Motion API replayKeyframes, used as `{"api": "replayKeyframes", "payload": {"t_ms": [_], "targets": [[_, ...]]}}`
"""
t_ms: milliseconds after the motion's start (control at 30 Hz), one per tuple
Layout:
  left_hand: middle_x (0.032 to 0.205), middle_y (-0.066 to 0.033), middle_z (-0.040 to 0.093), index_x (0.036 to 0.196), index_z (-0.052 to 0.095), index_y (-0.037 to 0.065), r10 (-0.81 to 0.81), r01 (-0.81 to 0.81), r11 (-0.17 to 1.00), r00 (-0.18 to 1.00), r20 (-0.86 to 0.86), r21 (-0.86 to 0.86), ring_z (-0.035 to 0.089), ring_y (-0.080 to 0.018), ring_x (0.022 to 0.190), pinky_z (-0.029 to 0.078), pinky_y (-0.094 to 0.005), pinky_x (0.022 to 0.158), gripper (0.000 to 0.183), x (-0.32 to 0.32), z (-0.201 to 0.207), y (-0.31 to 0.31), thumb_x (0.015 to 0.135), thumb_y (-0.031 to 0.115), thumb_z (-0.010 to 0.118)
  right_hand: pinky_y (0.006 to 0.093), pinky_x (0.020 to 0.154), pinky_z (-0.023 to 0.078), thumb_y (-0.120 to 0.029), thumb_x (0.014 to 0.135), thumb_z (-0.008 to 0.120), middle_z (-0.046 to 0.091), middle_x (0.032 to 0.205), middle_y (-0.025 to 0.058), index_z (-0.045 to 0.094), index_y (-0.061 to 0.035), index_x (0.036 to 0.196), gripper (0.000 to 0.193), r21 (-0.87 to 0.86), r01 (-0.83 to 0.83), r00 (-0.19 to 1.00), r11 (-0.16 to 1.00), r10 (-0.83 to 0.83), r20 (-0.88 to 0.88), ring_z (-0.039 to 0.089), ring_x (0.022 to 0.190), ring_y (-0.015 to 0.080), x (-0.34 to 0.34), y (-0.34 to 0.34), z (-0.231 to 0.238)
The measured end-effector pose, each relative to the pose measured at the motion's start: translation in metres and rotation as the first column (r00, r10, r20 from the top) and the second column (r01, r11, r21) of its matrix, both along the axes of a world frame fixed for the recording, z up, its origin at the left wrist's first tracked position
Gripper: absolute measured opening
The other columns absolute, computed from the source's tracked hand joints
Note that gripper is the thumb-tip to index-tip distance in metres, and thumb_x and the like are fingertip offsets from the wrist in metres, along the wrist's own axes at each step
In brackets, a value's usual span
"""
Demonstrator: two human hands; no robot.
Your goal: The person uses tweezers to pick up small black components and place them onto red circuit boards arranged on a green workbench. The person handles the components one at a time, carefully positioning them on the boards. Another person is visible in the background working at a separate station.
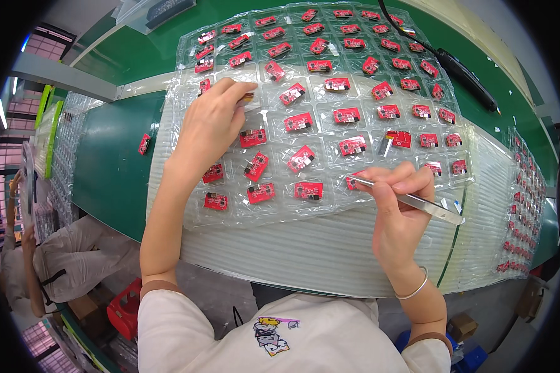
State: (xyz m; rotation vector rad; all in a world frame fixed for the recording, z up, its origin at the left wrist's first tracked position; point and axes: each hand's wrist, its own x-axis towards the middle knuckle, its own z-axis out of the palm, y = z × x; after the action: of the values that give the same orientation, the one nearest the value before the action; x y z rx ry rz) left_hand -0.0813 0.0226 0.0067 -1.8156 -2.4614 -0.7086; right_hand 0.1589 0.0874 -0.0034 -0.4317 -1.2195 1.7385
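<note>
Gripping slim silver metal tweezers (pixel 430 208) pen-fashion, presumably for fine control, the right hand (pixel 404 193) meets a red rectangular circuit board (pixel 356 181) within a clear plastic tray (pixel 280 211), its cells apparently separating pieces, while the left hand's (pixel 214 115) fingers pinch a small, half-hidden dark part (pixel 249 97).

A broad, clear plastic tray of moulded compartments (pixel 249 216) lies flat, and in its compartments small rectangular red circuit boards with black and white parts (pixel 298 121) sit turned at various angles. Slender silver metal tweezers (pixel 438 211) slant across its near edge, their tips at a nearest-row board; contact cannot be told.
</note>
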Motion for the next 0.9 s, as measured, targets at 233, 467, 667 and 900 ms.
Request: {"api": "replayKeyframes", "payload": {"t_ms": [233, 467, 667, 900], "targets": [[0.084, -0.0098, 0.063, 0.081, 0.06, 0.002, -0.398, 0.228, 0.852, 0.866, 0.301, 0.471, 0.062, -0.018, 0.072, 0.05, -0.0248, 0.059, 0.021, 0.061, 0.005, -0.014, 0.064, -0.007, 0.065, 0.0366, 0.075, 0.049, 0.013, 0.074, 0.056, 0.05, 0.082, 0.0083, 0.039, -0.0056, 0.084, 0.026, 0.046, -0.066, 0.996, 0.997, 0.068, -0.05, 0.059, 0.085, 0.0266, 0.004, 0.001, -0.002], [0.082, -0.0119, 0.064, 0.078, 0.061, 0.001, -0.524, 0.334, 0.716, 0.838, 0.156, 0.613, 0.063, -0.0204, 0.07, 0.052, -0.0267, 0.058, 0.019, 0.075, -0.007, -0.02, 0.061, -0.003, 0.068, 0.0339, 0.073, 0.05, 0.013, 0.073, 0.056, 0.05, 0.083, 0.0097, 0.039, -0.0055, 0.085, 0.028, 0.13, -0.108, 0.993, 0.986, 0.113, -0.03, 0.06, 0.084, 0.0264, 0.003, 0.0, -0.005], [0.086, -0.0157, 0.062, 0.078, 0.06, -0.001, -0.591, 0.418, 0.675, 0.8, 0.106, 0.608, 0.062, -0.025, 0.074, 0.053, -0.0317, 0.063, 0.017, 0.074, -0.008, -0.024, 0.062, -0.005, 0.067, 0.0328, 0.073, 0.05, 0.014, 0.073, 0.057, 0.051, 0.082, 0.0097, 0.04, -0.0052, 0.084, 0.028, 0.138, -0.126, 0.991, 0.982, 0.131, -0.025, 0.06, 0.084, 0.0259, 0.001, -0.001, -0.006], [0.087, -0.0177, 0.06, 0.078, 0.06, -0.003, -0.603, 0.458, 0.657, 0.796, 0.053, 0.599, 0.062, -0.0273, 0.074, 0.053, -0.0333, 0.064, 0.018, 0.073, -0.009, -0.026, 0.062, -0.007, 0.068, 0.0325, 0.072, 0.05, 0.014, 0.072, 0.057, 0.051, 0.079, 0.0095, 0.039, -0.005, 0.082, 0.028, 0.084, -0.133, 0.991, 0.988, 0.132, 0.017, 0.06, 0.082, 0.0258, 0.0, -0.003, -0.004]]}}
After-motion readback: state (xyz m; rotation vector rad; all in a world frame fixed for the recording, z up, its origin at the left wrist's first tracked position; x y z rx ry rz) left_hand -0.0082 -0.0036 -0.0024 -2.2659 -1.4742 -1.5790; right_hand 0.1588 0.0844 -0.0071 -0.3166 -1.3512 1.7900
